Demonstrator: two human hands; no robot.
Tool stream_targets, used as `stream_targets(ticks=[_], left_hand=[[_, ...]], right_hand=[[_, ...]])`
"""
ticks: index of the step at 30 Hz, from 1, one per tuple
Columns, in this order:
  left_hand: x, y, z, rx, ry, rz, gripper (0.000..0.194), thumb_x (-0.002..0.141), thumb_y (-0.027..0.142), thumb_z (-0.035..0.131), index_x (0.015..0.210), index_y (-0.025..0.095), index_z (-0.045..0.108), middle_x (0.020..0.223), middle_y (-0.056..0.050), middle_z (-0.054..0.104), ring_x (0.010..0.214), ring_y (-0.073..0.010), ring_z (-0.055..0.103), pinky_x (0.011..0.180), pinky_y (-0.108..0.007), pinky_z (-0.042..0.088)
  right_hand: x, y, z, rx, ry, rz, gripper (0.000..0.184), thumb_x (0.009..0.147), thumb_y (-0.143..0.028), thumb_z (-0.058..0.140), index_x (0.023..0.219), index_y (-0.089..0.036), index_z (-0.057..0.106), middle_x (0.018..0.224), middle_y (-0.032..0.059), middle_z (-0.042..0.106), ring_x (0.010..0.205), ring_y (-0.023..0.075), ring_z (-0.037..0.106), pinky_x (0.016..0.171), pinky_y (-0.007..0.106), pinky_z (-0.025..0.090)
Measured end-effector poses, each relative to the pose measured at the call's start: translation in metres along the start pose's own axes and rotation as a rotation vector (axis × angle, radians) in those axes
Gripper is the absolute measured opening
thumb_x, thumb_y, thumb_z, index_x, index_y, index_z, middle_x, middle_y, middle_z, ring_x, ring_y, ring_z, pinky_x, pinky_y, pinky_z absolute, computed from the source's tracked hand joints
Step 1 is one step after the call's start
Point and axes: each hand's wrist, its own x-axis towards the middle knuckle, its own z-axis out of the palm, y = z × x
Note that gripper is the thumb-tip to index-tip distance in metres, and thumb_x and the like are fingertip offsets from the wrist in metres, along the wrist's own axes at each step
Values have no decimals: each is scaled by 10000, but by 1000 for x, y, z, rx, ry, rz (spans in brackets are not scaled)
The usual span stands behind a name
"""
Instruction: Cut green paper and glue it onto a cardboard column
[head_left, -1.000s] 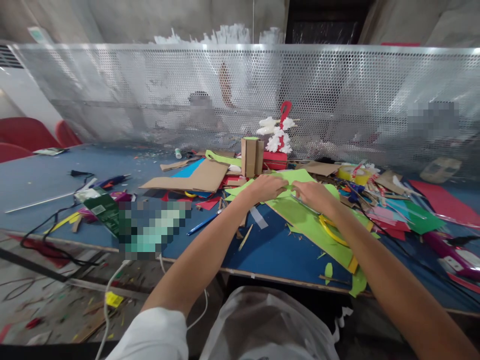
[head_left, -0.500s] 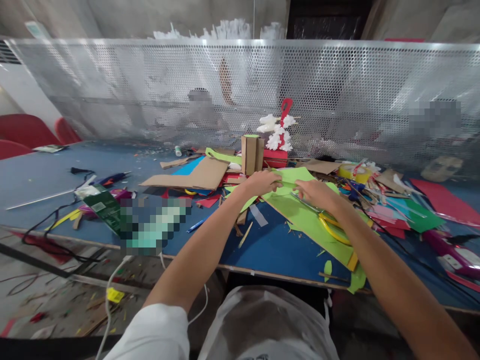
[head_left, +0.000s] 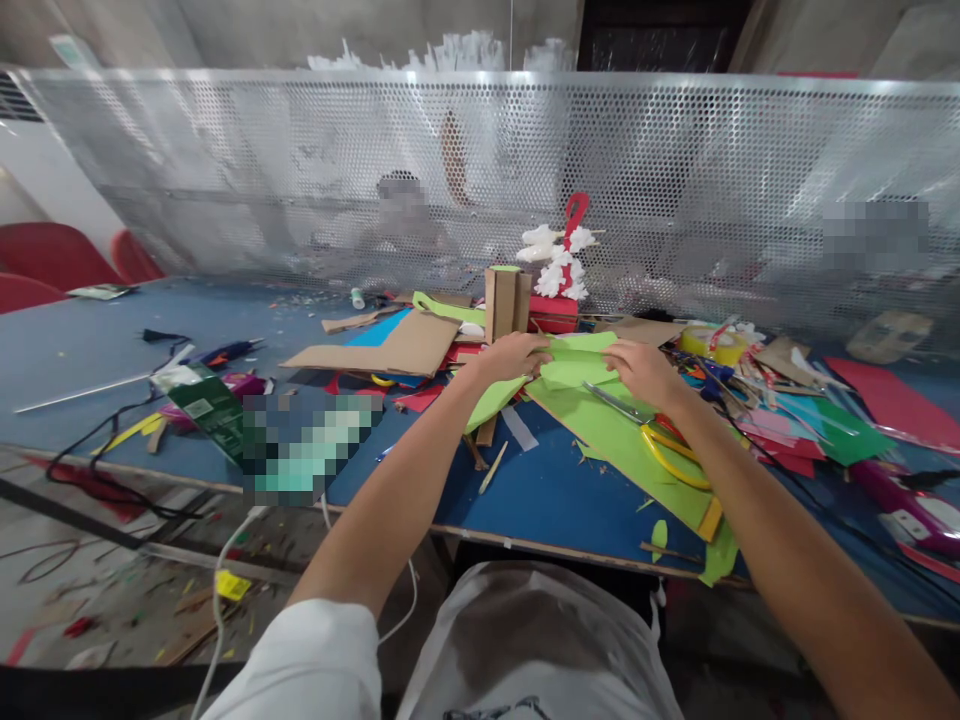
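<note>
Between my hands is a light green paper (head_left: 576,366) with a crease running across it. My left hand (head_left: 517,358) has its fingers closed on the paper's left end. At the other end, my right hand (head_left: 639,370) grips it with thumb and fingers. Scissors with yellow handles (head_left: 667,452) lie below my right hand, blades pointing left, on a larger green sheet (head_left: 615,440). A cardboard block (head_left: 502,305) with a green top stands just behind my left hand. Beyond it, white flower shapes (head_left: 559,270) hang on a red upright piece.
A cut cardboard piece (head_left: 382,345) lies left over coloured paper. Yellow tape (head_left: 709,343), paper scraps and a purple glue gun (head_left: 900,505) fill the right. A green box (head_left: 206,415) and a pixelated device sit left. A perforated metal screen (head_left: 300,180) closes the back.
My right hand has moved right, away from my left, and the green paper now stretches wider between them. More of the scissors shows below my right hand.
</note>
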Motion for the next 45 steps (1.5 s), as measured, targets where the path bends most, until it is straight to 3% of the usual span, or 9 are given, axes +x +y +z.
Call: stream_targets(ticks=[6, 9, 13, 16, 25, 31, 35, 40, 45], left_hand=[[1, -1, 1, -126, -5, 12, 244, 1021, 281, 517, 1071, 136, 707, 900, -94, 809, 763, -171, 740, 711, -237, 522], [2, 0, 3, -142, 5, 14, 237, 1020, 282, 531, 1059, 123, 702, 862, -92, 797, 744, -163, 725, 705, -236, 516], [4, 0, 5, -207, 3, 15, 241, 1026, 320, 544, 990, 128, 686, 824, -87, 780, 715, -157, 706, 689, -240, 517], [4, -1, 6, -264, 11, 32, 237, 1021, 331, 547, 916, 150, 659, 807, -75, 773, 697, -151, 700, 680, -240, 518], [2, -2, 6, -335, 20, 93, 229, 998, 277, 564, 799, 168, 604, 790, -68, 763, 665, -141, 696, 655, -237, 510], [1, -5, 5, -335, 32, 95, 261, 1005, 339, 578, 887, 138, 697, 826, -82, 780, 677, -154, 709, 681, -251, 521], [2, -6, 5, -144, 43, 64, 292, 1021, 347, 555, 946, 144, 751, 981, -111, 805, 857, -206, 748, 786, -280, 536], [6, 4, 10, 190, 56, 62, 363, 1067, 370, 469, 1225, 161, 720, 1284, -156, 739, 1183, -283, 694, 945, -334, 519], [6, 27, 10, 266, 39, 104, 330, 1082, 337, 405, 1214, 211, 680, 1202, -111, 766, 1118, -271, 711, 868, -317, 520]], right_hand=[[0, 7, 4, 241, 177, 145, 277, 984, -266, 556, 1133, -152, 760, 838, 81, 792, 802, 249, 760, 811, 351, 565], [1, 9, 8, 424, 237, 173, 265, 965, -361, 603, 1087, -169, 737, 793, 56, 760, 726, 231, 758, 743, 347, 589], [3, 8, 8, 767, 291, 203, 425, 878, -565, 723, 1094, -201, 688, 772, 22, 717, 694, 206, 746, 697, 339, 625], [2, 5, 5, 875, 315, 204, 470, 802, -589, 802, 1065, -216, 689, 800, 12, 712, 723, 192, 744, 718, 337, 640], [2, 9, 4, 804, 201, 160, 449, 756, -441, 831, 1116, -182, 757, 780, 16, 719, 602, 134, 614, 571, 268, 526], [5, 15, 13, 837, 121, 147, 531, 819, -562, 786, 1177, -169, 779, 883, 78, 765, 758, 199, 732, 658, 316, 595], [2, 14, 9, 756, 62, 122, 460, 899, -515, 729, 1195, -172, 806, 866, 93, 783, 796, 215, 743, 726, 350, 618], [-2, 5, 2, 616, 50, 110, 368, 962, -373, 628, 1227, -199, 814, 855, 78, 801, 713, 187, 704, 704, 329, 592], [-4, -5, 3, 540, 52, 42, 357, 967, -316, 597, 1220, -210, 825, 816, 75, 799, 691, 188, 697, 691, 310, 578]])
